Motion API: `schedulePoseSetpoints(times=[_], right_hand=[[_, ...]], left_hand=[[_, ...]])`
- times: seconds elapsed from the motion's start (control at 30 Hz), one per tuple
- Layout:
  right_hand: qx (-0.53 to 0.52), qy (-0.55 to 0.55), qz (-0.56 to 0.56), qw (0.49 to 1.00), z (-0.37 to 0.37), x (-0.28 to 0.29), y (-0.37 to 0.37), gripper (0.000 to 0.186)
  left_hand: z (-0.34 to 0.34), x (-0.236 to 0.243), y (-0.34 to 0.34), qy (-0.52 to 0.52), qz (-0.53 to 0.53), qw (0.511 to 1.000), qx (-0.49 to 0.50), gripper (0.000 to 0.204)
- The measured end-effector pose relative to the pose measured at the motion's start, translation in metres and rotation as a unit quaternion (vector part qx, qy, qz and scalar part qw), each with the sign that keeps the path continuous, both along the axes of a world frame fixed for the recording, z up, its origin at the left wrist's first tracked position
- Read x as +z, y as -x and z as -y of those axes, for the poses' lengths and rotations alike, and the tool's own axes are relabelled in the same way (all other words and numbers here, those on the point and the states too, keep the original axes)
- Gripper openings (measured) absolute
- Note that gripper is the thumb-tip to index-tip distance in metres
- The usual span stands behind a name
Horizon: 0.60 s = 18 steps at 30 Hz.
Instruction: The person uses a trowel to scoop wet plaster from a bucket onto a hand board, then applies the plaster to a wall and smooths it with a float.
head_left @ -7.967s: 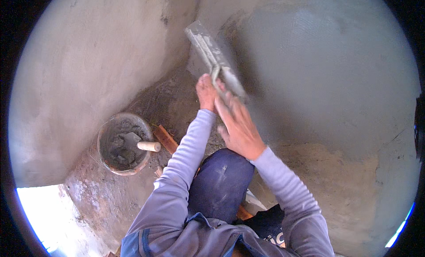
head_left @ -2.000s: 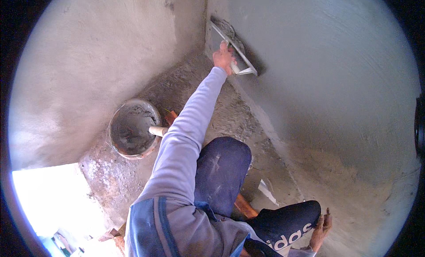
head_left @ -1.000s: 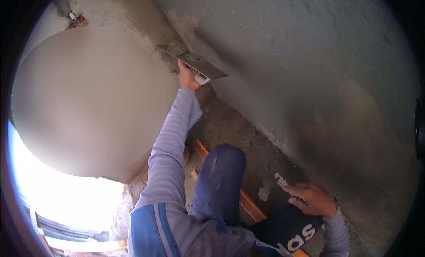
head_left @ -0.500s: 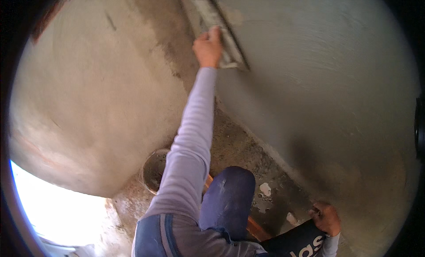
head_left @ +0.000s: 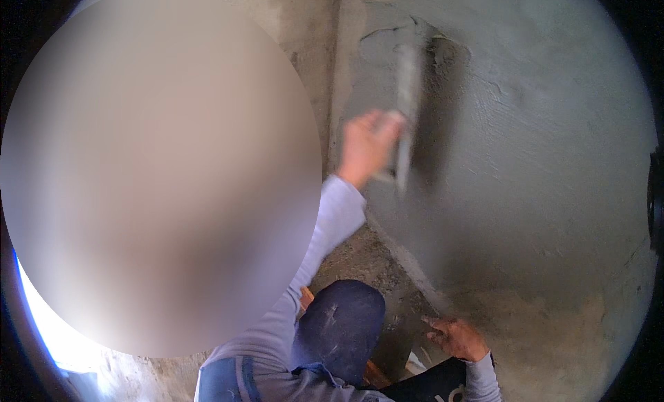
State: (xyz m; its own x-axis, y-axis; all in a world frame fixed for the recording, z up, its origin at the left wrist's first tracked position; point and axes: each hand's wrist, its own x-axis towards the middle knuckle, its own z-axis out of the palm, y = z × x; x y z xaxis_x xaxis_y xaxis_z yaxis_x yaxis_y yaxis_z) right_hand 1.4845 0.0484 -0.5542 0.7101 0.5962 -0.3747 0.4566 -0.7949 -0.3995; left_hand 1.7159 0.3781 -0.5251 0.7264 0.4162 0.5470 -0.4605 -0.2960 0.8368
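My left hand [head_left: 370, 144] is closed round a long plastering trowel [head_left: 409, 84], blurred by motion. The trowel stands nearly upright against the wet grey plaster [head_left: 532, 160] on the wall to the right. A rough ridge of plaster [head_left: 446, 52] curves around its upper end, and a dark shadow falls along its right side. Lower right, my right hand [head_left: 459, 338] hangs above my dark-clad leg near the foot of the wall. Its index finger is stretched out and the other fingers are loosely bent, with nothing visible in them.
A large blurred oval [head_left: 159, 174] hides most of the left side. My bent knee [head_left: 342, 326] is low in the middle, with an orange-brown strip [head_left: 306, 298] beside it. Dirty floor [head_left: 366, 263] runs along the wall's foot. Bright light enters lower left.
My left hand and the trowel have moved right and down, and the trowel has turned more upright. My right hand is slightly farther left, with its index finger extended. The blurred oval now covers the bucket's area.
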Motion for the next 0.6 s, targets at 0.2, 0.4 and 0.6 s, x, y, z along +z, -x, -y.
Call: schedulePoseSetpoints(times=[0.2, 0.4, 0.6], right_hand=[[-0.078, -0.059, -0.041, 0.994, 0.036, -0.015, 0.032, 0.034], [-0.101, -0.057, -0.111, 0.987, 0.04, -0.015, 0.043, 0.039], [-0.053, -0.041, -0.032, 0.997, 0.019, -0.006, 0.016, 0.041]], left_hand=[[-0.089, 0.043, -0.094, 0.117, -0.017, 0.99, -0.074, 0.046], [-0.002, 0.075, -0.044, -0.048, 0.072, 0.994, -0.063, 0.042], [0.073, 0.055, 0.033, -0.066, 0.037, 0.977, -0.201, 0.04]])
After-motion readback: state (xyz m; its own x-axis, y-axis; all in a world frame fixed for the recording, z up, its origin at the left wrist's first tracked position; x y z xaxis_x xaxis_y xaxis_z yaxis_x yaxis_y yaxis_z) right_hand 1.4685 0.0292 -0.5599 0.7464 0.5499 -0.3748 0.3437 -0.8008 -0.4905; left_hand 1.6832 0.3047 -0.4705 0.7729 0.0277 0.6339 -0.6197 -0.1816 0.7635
